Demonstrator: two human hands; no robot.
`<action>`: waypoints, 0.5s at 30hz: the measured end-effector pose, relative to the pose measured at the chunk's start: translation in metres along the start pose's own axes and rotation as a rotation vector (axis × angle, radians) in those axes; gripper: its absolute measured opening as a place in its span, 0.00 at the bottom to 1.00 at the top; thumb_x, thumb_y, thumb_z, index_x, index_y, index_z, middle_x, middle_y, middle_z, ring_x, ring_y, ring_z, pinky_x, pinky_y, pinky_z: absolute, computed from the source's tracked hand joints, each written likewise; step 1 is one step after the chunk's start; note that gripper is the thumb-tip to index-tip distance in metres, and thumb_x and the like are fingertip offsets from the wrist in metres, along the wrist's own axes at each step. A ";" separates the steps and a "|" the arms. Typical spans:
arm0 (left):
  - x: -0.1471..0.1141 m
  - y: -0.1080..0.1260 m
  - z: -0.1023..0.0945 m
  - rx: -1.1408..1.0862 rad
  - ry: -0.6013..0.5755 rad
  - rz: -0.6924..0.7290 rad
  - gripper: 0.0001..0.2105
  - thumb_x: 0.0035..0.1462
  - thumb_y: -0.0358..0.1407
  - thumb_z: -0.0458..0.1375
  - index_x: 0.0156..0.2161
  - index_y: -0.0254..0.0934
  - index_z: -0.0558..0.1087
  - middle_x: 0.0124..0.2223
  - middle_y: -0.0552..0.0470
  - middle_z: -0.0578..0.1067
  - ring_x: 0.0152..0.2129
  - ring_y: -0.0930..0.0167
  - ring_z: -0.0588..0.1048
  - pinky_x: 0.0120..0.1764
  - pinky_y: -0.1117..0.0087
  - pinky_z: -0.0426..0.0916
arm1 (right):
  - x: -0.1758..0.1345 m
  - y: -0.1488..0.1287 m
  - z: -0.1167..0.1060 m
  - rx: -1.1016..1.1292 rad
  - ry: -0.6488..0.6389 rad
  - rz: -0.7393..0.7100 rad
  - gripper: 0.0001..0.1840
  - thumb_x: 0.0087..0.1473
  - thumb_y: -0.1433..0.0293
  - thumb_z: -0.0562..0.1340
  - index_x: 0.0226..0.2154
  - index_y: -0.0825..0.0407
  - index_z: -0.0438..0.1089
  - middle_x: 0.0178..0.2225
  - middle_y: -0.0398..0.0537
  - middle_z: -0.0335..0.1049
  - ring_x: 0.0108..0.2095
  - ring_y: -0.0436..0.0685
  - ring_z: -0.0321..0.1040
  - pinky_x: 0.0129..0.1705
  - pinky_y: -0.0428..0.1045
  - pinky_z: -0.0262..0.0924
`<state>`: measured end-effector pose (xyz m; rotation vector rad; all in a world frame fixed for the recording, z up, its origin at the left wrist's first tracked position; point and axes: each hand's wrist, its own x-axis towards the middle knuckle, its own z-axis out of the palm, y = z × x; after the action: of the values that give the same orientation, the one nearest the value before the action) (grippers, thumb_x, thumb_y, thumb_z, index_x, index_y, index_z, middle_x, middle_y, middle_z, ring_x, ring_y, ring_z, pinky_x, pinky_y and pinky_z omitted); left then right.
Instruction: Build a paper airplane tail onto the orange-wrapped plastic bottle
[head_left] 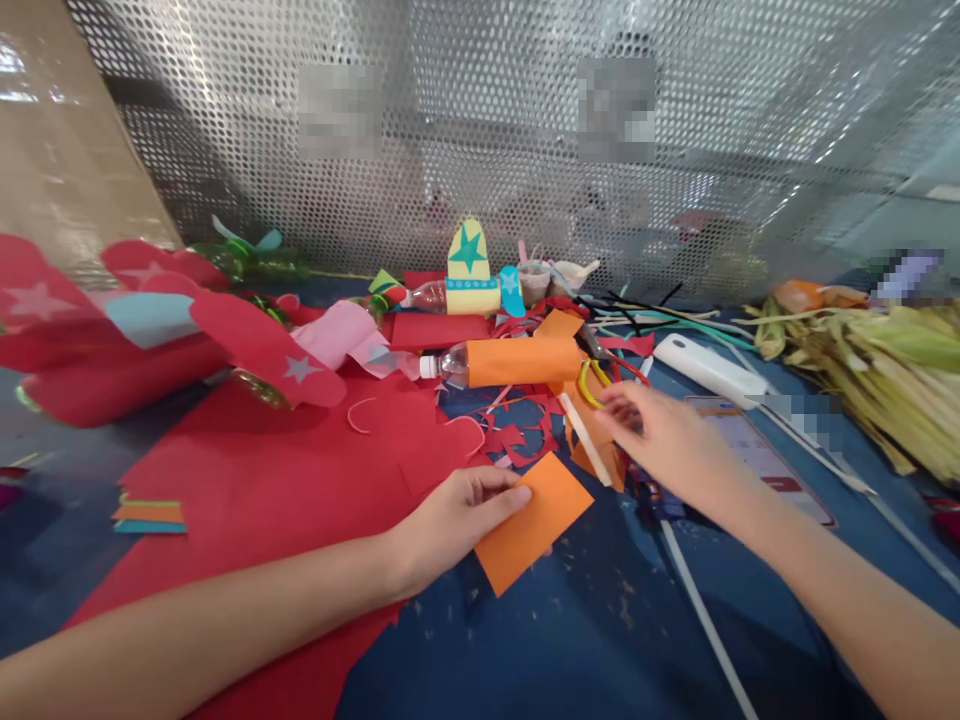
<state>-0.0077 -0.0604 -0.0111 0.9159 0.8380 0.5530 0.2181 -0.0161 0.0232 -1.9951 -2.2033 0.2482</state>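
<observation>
My left hand (469,515) pinches a small rectangle of orange paper (541,528) between thumb and fingers, above the blue table. My right hand (660,440) is beside a pair of scissors with yellow inner handles (592,384); its fingers are bent, thumb apart, with the fingertips at or very near the handle. Whether they touch it I cannot tell. A plastic bottle wrapped in orange paper (525,361) lies on its side behind the scissors. Below the handles, a pale flat stick (586,440) rests on orange paper scraps (604,430).
Large red sheets (285,480) cover the left side, under red paper-covered bottle models (127,370). A yellow bottle model (472,295) stands behind. To the right are a white glue gun (709,370), a phone (757,455), cords and dried husks (877,370). Perforated metal (480,120) closes the back.
</observation>
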 end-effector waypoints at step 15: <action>0.001 -0.003 -0.001 0.048 0.090 0.094 0.17 0.49 0.48 0.62 0.31 0.33 0.76 0.28 0.49 0.78 0.27 0.69 0.75 0.32 0.72 0.67 | 0.082 0.041 -0.008 0.131 -0.107 0.248 0.14 0.59 0.65 0.59 0.46 0.52 0.67 0.47 0.50 0.67 0.42 0.56 0.68 0.42 0.55 0.66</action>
<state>-0.0077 -0.0610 -0.0144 0.9840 0.8952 0.6621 0.2515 0.0700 0.0218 -2.2256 -1.9366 0.5266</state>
